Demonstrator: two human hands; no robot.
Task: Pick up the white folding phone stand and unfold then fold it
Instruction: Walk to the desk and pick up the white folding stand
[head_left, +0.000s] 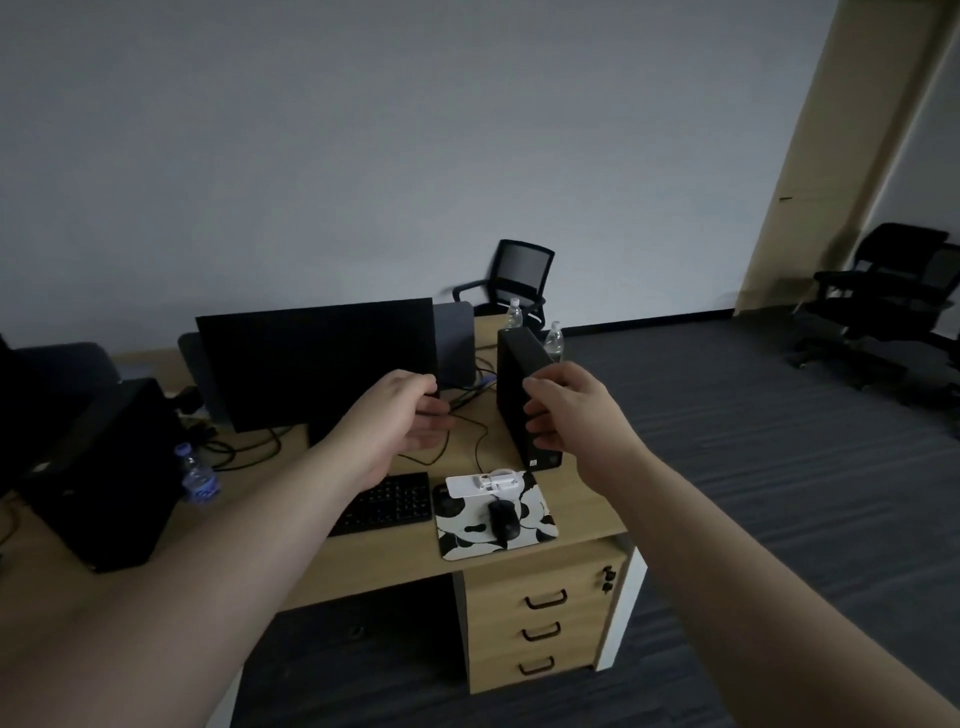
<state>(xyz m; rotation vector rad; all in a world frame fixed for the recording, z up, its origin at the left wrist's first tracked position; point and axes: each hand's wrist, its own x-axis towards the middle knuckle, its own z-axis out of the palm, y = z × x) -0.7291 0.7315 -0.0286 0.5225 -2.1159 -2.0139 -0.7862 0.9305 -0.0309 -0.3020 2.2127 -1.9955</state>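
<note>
**Desk and hands: items as they stand**

- White folding phone stand (482, 484): lies flat on the far edge of the mouse pad (540, 525), untouched by either hand. Whether it is folded I cannot tell.
- Mouse (503, 519): black, on the panda-patterned pad, just nearer than the stand.
- Keyboard (387, 503): black, left of the pad, partly behind the left forearm.
- Monitor (317, 361): dark, at the back of the wooden desk (395, 561).
- Computer tower (522, 400): black, upright, right of the monitor.
- Left hand (402, 415): raised in the air above the desk, fingers loosely curled, holding nothing.
- Right hand (563, 410): raised opposite the left, fingers likewise half curled and empty, well above the stand.
- Drawer unit (545, 629): three handles, under the desk's right end.
</note>
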